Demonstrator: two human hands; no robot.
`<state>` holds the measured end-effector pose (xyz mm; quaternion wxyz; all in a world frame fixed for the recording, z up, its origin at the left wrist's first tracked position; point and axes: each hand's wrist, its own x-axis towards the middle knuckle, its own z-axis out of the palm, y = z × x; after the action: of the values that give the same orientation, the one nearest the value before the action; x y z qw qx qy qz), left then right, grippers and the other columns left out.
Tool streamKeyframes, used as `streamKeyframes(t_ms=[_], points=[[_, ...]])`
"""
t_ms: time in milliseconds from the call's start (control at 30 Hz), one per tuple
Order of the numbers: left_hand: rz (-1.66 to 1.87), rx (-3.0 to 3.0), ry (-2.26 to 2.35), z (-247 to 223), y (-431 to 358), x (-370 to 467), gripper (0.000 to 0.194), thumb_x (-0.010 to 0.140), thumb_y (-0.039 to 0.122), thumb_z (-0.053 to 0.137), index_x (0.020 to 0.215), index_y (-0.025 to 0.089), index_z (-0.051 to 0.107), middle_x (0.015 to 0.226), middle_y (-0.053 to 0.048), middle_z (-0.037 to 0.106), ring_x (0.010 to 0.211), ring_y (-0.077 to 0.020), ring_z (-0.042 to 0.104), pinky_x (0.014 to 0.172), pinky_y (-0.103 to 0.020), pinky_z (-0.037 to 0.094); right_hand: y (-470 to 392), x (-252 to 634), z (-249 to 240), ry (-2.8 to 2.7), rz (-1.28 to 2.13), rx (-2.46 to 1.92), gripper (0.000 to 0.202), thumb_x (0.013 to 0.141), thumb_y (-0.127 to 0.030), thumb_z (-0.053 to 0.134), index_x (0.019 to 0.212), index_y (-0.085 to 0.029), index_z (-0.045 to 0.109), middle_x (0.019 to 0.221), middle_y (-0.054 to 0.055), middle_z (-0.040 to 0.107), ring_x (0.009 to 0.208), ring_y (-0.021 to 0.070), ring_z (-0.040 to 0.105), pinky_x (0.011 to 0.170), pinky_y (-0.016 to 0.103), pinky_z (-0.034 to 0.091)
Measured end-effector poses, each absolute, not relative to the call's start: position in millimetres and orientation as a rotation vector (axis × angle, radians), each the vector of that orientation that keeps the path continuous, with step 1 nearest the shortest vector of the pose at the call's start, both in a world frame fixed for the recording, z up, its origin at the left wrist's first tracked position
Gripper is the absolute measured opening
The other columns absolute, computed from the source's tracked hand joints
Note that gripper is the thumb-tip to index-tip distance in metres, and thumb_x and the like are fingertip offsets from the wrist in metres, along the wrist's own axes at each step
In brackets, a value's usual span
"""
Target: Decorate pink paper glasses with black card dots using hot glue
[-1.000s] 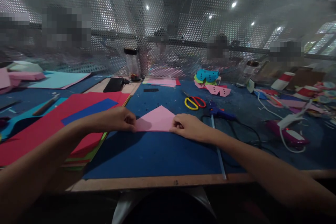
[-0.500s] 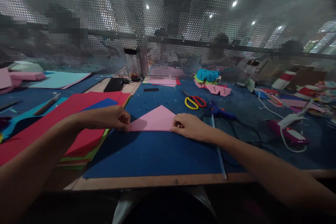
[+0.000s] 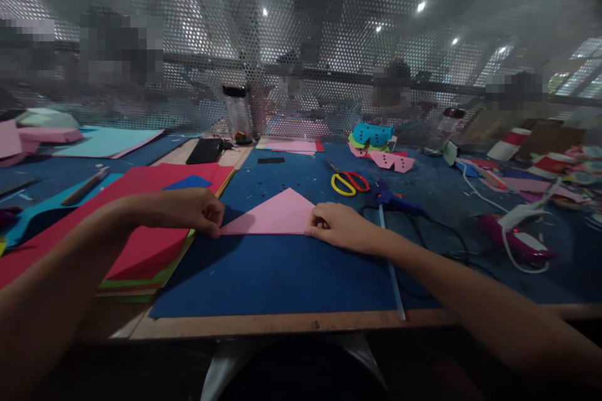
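A: Diff vs 1 sec ago?
B: L hand [image 3: 205, 212] slid left along the near edge of the pink paper [image 3: 273, 216], out to abt its L corner.
A: So more paper's showing?
B: Yep, L part's uncovered now, tapering to a pt. Fingers [image 3: 213, 223] are shaded, so can't say for sure they touch the tip.
A: Else?
B: L forearm [image 3: 108, 220] hides more of the blue sheet [image 3: 190, 182]; just its R end shows.

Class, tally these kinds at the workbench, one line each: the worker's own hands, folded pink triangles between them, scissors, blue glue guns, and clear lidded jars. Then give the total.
Left hand and right hand: 2
Folded pink triangle: 1
Scissors: 1
Blue glue gun: 1
Clear lidded jars: 2
Total: 7
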<state>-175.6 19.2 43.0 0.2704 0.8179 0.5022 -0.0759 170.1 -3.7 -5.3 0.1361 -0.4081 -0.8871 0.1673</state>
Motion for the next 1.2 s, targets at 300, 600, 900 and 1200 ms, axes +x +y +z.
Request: streamKeyframes(t_ms=[300,600,900,1200], points=[[-0.239,2.218,1.306,48,19,-179,0.017,0.081,0.029,0.064,0.087,0.016,0.073,0.080,0.002,0.068,0.075,-0.0139,0.056,0.067,-0.021,0.035,-3,170,-6,-2.561,0.483,-1.169,0.017,0.091,-0.031,0.065,0.084,-0.016,0.067,0.085,0.003,0.068,0.074,0.0129,0.057,0.064,0.025,0.035],[0.085,2.391,1.134,35,3,-138,0.021,0.088,0.037,0.063,0.102,0.024,0.072,0.099,0.000,0.072,0.092,-0.0188,0.064,0.078,-0.024,0.044,-3,170,-6,-2.548,0.499,-1.156,0.015,0.090,-0.030,0.065,0.083,-0.017,0.067,0.083,0.002,0.068,0.072,0.0122,0.057,0.064,0.024,0.035],[0.297,2.514,1.214,3,2,-115,0.025,0.085,0.043,0.064,0.082,0.019,0.067,0.082,-0.003,0.067,0.072,-0.0175,0.058,0.064,-0.027,0.039,-2,170,-10,-2.552,0.470,-1.153,0.013,0.089,-0.028,0.065,0.082,-0.017,0.066,0.082,0.001,0.067,0.072,0.0118,0.056,0.064,0.024,0.034],[0.440,2.598,1.173,-6,5,-112,0.031,0.091,0.044,0.058,0.073,0.019,0.060,0.078,-0.003,0.061,0.074,-0.0178,0.053,0.066,-0.028,0.038,-5,168,-7,-2.561,0.431,-1.172,0.018,0.091,-0.032,0.063,0.082,-0.017,0.066,0.083,0.002,0.067,0.073,0.0124,0.056,0.064,0.025,0.033]])
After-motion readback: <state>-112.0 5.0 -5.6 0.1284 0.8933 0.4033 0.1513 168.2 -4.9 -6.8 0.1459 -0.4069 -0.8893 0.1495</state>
